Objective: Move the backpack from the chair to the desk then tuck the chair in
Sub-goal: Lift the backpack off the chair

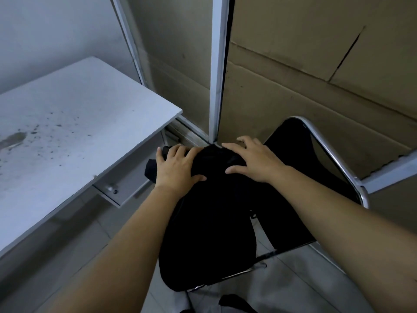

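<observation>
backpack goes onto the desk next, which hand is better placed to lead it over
Left. The left hand lies on the backpack at the side nearest the desk; the right hand rests on the far side, by the chair back. Both look flat, not yet gripping.

Large cardboard sheets (316, 71) are seen across the upper right of the frame, creased and marked by a dark slit. A pale metal post (217, 64) is stood upright at centre top. A plain wall (52, 30) fills the upper left. Light floor tiles (300, 281) are laid along the bottom.
</observation>
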